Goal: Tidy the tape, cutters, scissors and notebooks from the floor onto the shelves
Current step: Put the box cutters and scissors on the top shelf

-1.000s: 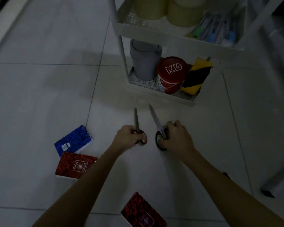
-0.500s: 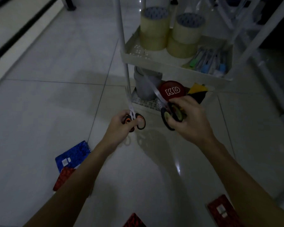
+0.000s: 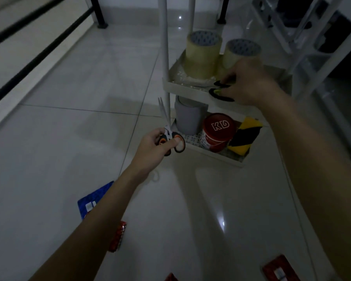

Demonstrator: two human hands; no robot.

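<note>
My left hand (image 3: pixel 153 146) is closed on the orange-and-black scissors (image 3: pixel 168 134), fingers (image 3: pixel 176 141) through and around the handle loops. The blades point up and sit just in front of the shelf unit's white post (image 3: pixel 165 47), held in the air above the floor (image 3: pixel 69 138) beside the lower shelf (image 3: pixel 215 157).

My right hand (image 3: pixel 249 82) is gripping the black-handled scissors (image 3: pixel 221 91) by the loops, at the front lip of the upper shelf (image 3: pixel 182 85). The blades run left across the tray, low over it or resting on it; I can't tell which.

On the upper shelf, two stacks of clear tape rolls (image 3: pixel 203 55) stand behind my right hand; the right stack (image 3: pixel 241 51) is partly hidden by my knuckles.

On the lower shelf, left to right and touching or nearly so: a grey cylinder (image 3: pixel 187 116), a red tub marked KD (image 3: pixel 218 134), and a yellow-and-black striped tape roll (image 3: pixel 243 136) on edge, tilted.

Still on the floor:
- blue notebook (image 3: pixel 93 199), partly under my left forearm
- red notebook (image 3: pixel 119 236) just below it, mostly hidden by the same arm
- another red notebook (image 3: pixel 280 270) at the bottom right
- a red corner (image 3: pixel 171 277) at the bottom edge, too cropped to identify

Lighting is dim and the detail is soft.
</note>
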